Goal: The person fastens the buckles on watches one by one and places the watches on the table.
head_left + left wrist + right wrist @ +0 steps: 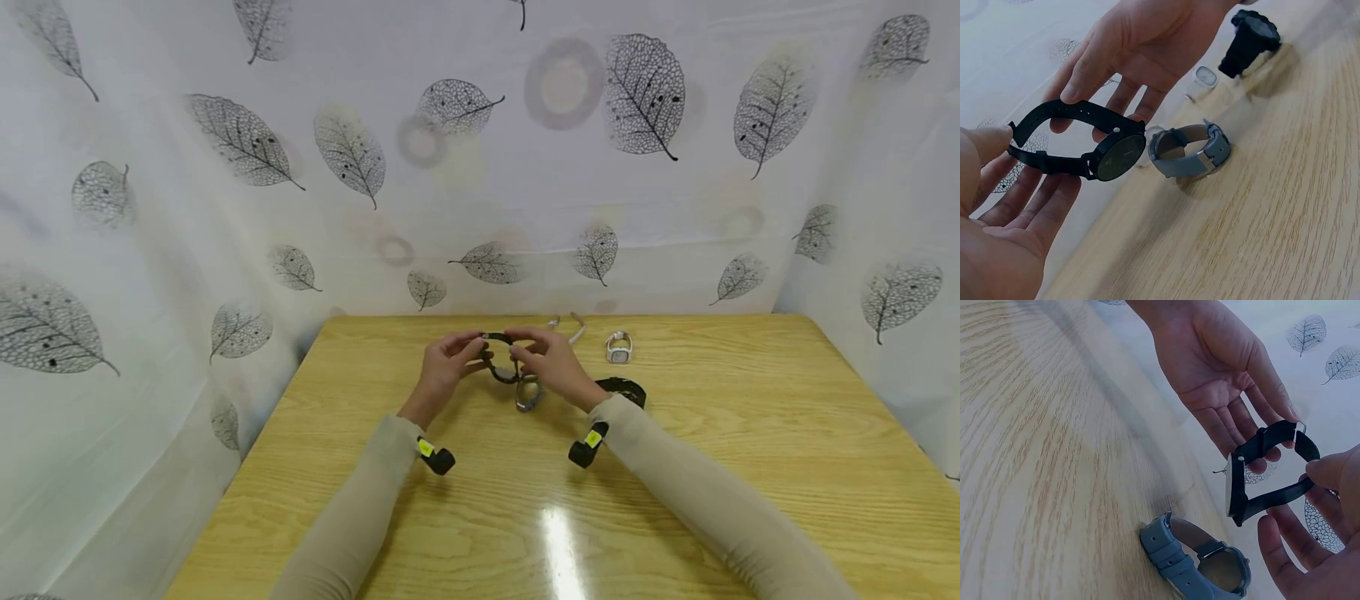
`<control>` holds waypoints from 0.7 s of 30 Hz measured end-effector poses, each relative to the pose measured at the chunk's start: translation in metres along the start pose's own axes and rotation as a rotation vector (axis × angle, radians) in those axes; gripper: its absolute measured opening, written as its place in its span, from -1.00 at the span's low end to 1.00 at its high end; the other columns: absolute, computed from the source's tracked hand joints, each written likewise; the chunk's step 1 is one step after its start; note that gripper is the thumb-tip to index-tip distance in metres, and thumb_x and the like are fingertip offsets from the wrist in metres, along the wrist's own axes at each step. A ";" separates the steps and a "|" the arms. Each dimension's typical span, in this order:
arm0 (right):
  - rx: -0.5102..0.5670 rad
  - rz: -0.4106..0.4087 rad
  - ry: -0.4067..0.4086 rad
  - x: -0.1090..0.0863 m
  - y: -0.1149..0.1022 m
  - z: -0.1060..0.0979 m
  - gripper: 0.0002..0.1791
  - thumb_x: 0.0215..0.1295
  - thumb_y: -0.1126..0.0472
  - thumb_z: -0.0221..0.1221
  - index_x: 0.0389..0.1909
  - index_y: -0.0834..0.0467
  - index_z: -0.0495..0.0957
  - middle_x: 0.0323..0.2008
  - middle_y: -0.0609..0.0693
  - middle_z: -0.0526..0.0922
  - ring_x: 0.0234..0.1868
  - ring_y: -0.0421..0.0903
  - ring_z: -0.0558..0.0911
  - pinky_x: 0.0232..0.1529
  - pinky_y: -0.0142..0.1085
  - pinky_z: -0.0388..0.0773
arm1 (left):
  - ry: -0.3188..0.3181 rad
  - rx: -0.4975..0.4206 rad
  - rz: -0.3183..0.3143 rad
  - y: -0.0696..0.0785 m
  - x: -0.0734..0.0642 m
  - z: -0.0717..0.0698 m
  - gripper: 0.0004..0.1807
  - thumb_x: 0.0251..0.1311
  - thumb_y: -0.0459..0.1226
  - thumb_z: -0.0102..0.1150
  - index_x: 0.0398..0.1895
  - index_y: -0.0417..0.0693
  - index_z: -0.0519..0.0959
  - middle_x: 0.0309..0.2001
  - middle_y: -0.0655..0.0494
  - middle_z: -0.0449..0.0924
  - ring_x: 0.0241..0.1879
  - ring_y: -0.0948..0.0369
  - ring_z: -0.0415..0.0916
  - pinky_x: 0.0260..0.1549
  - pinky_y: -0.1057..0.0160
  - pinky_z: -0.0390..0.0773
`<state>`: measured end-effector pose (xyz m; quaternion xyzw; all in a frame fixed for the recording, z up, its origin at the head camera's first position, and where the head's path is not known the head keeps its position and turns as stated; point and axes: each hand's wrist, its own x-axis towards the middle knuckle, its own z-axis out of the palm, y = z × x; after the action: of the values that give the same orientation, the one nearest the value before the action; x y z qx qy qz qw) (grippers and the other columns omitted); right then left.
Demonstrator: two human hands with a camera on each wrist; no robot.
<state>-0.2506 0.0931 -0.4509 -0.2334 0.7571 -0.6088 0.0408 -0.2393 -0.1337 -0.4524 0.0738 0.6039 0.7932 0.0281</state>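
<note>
Both hands hold a black watch (1117, 157) above the table, its dark round dial facing away from the person. My left hand (444, 367) pinches the strap at the metal buckle, fingers spread under the band. The holed half of the strap (1071, 110) is between the thumb and fingers of my right hand (553, 360). The two strap halves bend into a loop, their ends close together at the buckle. Just below on the table, a blue-grey leather-strap watch (1169, 553) stands on its side, its strap looped.
A chunky black watch (622, 388) lies beside the right wrist, partly behind the sleeve. Farther back is a white watch with a squarish dial (618, 355). A pale strap (577, 328) shows behind the right hand. Leaf-print curtain (487, 183) borders the wooden table (375, 367).
</note>
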 end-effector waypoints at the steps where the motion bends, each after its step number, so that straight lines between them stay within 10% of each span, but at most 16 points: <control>1: 0.000 -0.001 0.000 0.000 0.000 0.000 -0.53 0.54 0.13 0.19 0.38 0.18 0.50 0.27 0.10 0.58 0.04 0.13 0.69 -0.10 -0.10 0.75 | -0.005 -0.002 -0.007 0.000 0.000 0.000 -0.62 0.41 -0.33 0.26 0.18 -0.39 0.57 -0.01 -0.13 0.70 -0.06 0.00 0.72 0.05 -0.01 0.68; 21: -0.004 -0.027 -0.005 -0.001 0.000 0.002 -0.62 0.52 0.19 0.21 0.29 0.11 0.59 0.20 0.17 0.63 -0.03 0.14 0.72 -0.14 -0.02 0.76 | 0.001 -0.047 -0.038 0.001 0.000 0.002 -0.64 0.46 -0.27 0.21 0.18 -0.34 0.53 0.09 -0.34 0.65 -0.02 -0.01 0.72 0.08 0.00 0.67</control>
<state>-0.2486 0.0921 -0.4514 -0.2454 0.7550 -0.6071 0.0340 -0.2393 -0.1326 -0.4507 0.0611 0.5865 0.8064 0.0445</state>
